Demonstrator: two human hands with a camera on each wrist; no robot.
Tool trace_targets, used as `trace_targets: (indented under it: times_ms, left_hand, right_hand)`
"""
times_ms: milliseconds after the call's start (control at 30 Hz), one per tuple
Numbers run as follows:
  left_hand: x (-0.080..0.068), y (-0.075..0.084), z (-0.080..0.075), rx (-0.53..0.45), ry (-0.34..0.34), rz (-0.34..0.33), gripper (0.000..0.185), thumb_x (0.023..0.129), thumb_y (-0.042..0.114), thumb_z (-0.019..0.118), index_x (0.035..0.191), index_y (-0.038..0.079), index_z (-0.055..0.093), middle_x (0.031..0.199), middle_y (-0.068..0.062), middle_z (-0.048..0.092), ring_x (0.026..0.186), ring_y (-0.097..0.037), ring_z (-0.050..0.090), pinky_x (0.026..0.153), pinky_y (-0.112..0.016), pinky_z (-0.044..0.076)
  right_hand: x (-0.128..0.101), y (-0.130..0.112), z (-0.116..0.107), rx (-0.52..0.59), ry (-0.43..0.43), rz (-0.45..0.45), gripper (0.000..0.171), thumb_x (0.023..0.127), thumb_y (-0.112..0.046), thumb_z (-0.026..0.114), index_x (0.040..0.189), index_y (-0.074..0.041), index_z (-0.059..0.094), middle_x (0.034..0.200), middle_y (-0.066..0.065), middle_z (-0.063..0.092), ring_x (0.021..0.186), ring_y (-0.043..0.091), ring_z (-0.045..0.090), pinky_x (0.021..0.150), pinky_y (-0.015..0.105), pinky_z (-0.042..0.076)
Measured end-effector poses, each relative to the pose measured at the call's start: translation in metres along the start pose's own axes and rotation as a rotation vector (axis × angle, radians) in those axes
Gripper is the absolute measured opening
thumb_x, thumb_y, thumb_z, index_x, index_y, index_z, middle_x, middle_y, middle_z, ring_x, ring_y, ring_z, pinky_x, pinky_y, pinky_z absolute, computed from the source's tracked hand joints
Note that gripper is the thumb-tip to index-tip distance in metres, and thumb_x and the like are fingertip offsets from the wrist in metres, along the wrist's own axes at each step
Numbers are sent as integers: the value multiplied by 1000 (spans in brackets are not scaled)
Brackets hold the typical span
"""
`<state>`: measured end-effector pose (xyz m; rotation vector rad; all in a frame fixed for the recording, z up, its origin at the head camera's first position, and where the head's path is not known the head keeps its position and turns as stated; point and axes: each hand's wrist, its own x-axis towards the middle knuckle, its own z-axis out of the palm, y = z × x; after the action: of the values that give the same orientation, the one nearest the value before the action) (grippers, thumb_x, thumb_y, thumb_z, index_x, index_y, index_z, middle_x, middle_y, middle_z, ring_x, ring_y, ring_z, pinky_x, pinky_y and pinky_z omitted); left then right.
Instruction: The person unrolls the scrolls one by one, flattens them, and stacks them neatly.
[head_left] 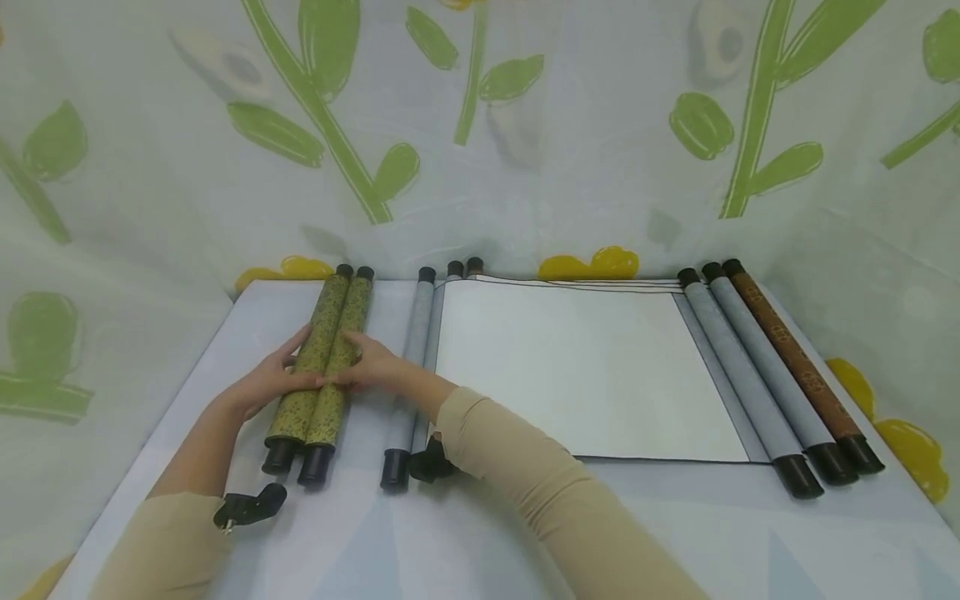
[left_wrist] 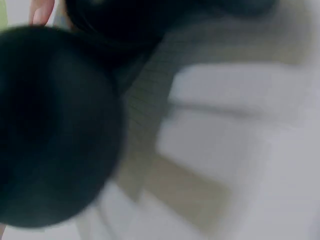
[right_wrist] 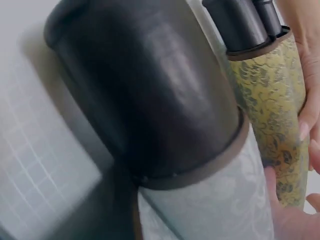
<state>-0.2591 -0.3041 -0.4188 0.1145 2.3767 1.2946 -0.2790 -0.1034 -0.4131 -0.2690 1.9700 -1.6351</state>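
A yellow-green patterned scroll, rolled into two side-by-side rolls, lies at the left of the table in the head view. My left hand grips the left roll, its fingers over the outer side and its thumb near the seam. The right hand grips the right roll, its thumb meeting the left one around the middle. Black knobs cap the near ends. In the right wrist view the patterned scroll shows beside a large black knob. Dark round shapes block most of the left wrist view.
Right of the hands, a spread scroll with a blank white sheet lies over others. Its grey left roller passes beneath my right forearm. Grey rolls and a brown roll lie at the right. A leaf-patterned curtain hangs behind.
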Motion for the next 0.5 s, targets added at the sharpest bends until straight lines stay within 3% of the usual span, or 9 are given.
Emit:
trace_targets:
  times_ms: [100, 167, 267, 400, 500]
  left_hand:
    - [-3, -1, 3, -105, 1, -12, 104, 86, 28, 68, 149, 34, -14, 147, -39, 5, 124, -53, 35, 98, -59, 37]
    - [-5, -2, 6, -173, 12, -17, 103, 86, 26, 69, 149, 36, -12, 149, -37, 1, 126, -52, 33, 98, -56, 38]
    - [-9, -3, 8, -216, 42, -20, 102, 85, 25, 70, 150, 38, -8, 151, -35, -2, 131, -51, 25, 101, -57, 34]
    - [-15, -3, 11, -235, 72, -20, 101, 84, 23, 71, 150, 38, -4, 153, -32, -7, 137, -50, 11, 106, -61, 22]
    - [-15, -1, 14, -250, 89, -15, 101, 83, 23, 72, 150, 38, -2, 153, -30, -7, 138, -48, 11, 105, -59, 23]
  right_hand:
    - [-4, -1, 1, -75, 10, -40, 79, 83, -3, 70, 149, -18, 30, 151, 11, 32, 121, 28, 51, 89, 32, 50]
    - [-7, -2, 3, -142, 17, -71, 78, 83, -5, 71, 149, -18, 31, 153, 6, 30, 134, 24, 38, 102, 32, 40]
    - [-11, -3, 4, -217, 17, -112, 77, 84, -9, 71, 149, -18, 30, 154, 1, 28, 141, 19, 25, 111, 31, 26]
    - [-15, -3, 4, -240, 17, -125, 76, 85, -12, 70, 149, -20, 30, 153, 2, 30, 138, 23, 32, 108, 32, 33]
    - [-16, -3, 1, -261, 29, -128, 75, 85, -15, 70, 149, -22, 31, 152, 4, 33, 133, 26, 39, 103, 33, 39]
